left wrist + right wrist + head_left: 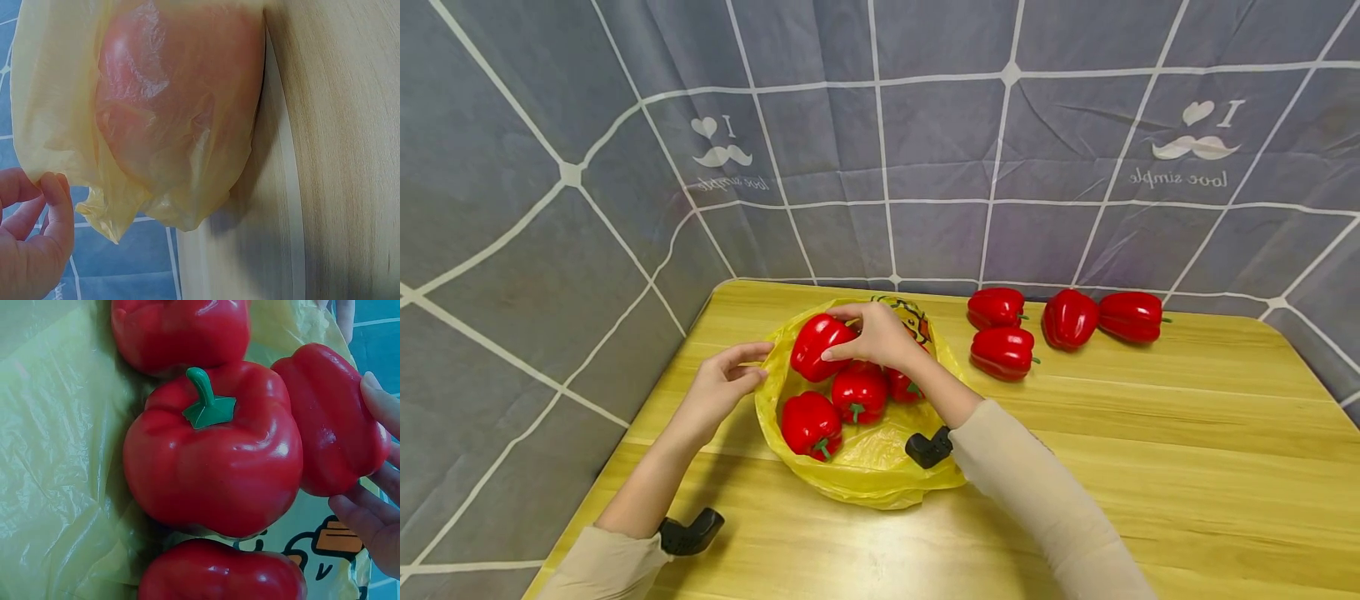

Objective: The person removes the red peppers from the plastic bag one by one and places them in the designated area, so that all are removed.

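A yellow plastic bag (880, 479) stands with its mouth spread wide on the wooden table. My left hand (715, 392) pinches the bag's left rim between thumb and fingers, as the left wrist view also shows. With my right hand (880, 337) I hold a red bell pepper (820, 346) by its end, inside the bag's mouth. Below it in the bag lie several more: a red bell pepper (811, 425) at the front left, another red bell pepper (859, 392) in the middle, and a third red bell pepper (902, 385), partly hidden behind my right wrist.
To the right of the bag, near the table's back edge, lie several loose bell peppers (1070, 319). A grey curtain (940, 158) with white lines hangs behind and to the left of the table (1150, 450). Each wrist wears a black device (691, 532).
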A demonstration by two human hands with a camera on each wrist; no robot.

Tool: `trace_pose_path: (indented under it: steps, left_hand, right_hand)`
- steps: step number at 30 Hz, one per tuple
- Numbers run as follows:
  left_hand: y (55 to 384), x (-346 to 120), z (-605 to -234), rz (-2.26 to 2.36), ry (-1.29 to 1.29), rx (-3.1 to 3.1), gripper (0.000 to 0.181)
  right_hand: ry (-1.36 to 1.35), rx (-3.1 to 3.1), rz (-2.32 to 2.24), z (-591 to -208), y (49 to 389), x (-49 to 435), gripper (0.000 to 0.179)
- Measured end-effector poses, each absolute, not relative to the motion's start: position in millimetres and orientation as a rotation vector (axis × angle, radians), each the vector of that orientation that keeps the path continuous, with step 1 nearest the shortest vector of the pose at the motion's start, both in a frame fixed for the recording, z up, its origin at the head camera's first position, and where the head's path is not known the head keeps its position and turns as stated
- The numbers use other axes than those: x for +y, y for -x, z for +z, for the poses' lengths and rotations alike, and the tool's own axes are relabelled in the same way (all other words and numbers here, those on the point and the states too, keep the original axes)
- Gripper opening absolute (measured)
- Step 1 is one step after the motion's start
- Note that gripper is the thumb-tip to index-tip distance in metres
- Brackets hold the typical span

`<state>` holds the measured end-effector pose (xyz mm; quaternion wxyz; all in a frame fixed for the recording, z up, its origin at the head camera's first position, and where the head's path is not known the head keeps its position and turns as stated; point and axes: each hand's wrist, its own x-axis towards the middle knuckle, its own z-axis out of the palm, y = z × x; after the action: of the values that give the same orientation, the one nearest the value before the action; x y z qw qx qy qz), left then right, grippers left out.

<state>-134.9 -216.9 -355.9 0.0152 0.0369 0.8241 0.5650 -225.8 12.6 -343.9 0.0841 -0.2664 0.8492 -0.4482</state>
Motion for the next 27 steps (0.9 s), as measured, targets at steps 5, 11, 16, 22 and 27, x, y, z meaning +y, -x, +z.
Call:
trace_pose_path:
  steps: [5, 11, 16, 22, 27]
  left_hand:
    - [134.7, -217.5, -356.6, 1.756, -0.114, 2.561, 0.037]
    - [133.7, -217.6, -355.9, 1.759, -0.117, 2.555, 0.038]
    - [133.4, -217.2, -354.9, 1.757, -0.113, 2.556, 0.038]
    - [134.5, -217.2, -355.6, 1.782, -0.144, 2.555, 0.038]
    - [133.8, -216.0, -354.9, 1.819, -0.165, 2.568, 0.036]
  right_hand:
    - [0.796, 2.535, -1.348, -343.8, 224.0, 14.2, 0.060]
    - [0.803, 2.544, -1.352, -341.3, 221.4, 15.3, 0.060]
    - [0.802, 2.544, -1.356, -338.9, 219.7, 17.0, 0.059]
    - [0.788, 2.556, -1.349, -335.6, 217.8, 21.1, 0.059]
    - [0.775, 2.534, -1.384, -331.9, 215.7, 25.6, 0.059]
